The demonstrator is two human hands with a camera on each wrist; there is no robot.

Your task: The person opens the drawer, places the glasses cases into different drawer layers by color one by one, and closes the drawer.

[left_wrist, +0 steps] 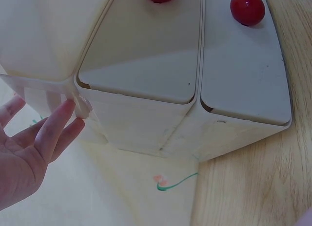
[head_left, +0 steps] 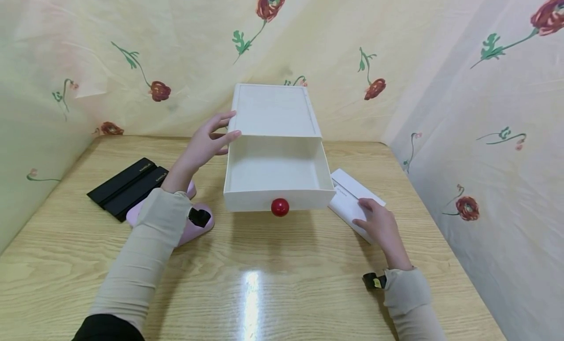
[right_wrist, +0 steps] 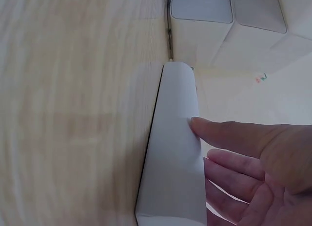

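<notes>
A white drawer cabinet (head_left: pixel 270 110) stands at the middle back, its top drawer (head_left: pixel 279 177) pulled out toward me, with a red knob (head_left: pixel 280 207) and bare inside. My left hand (head_left: pixel 204 140) touches the cabinet's upper left side with fingers spread, thumb near the front edge. In the left wrist view, its fingertips meet the side wall beside the top level. My right hand (head_left: pixel 380 222) holds a white flap case (head_left: pixel 352 204) at the cabinet's right. The right wrist view shows the thumb (right_wrist: pixel 214 133) against the case's face, the other fingertips partly hidden behind its edge.
Two black cases (head_left: pixel 128 186) with small lettering lie at the left. Beside them, partly under my left forearm, is a light purple object (head_left: pixel 194 228). Two lower drawers with red knobs (left_wrist: pixel 247 8) are closed. A flowered cloth (head_left: pixel 198 52) hangs behind the wooden table (head_left: pixel 282 292).
</notes>
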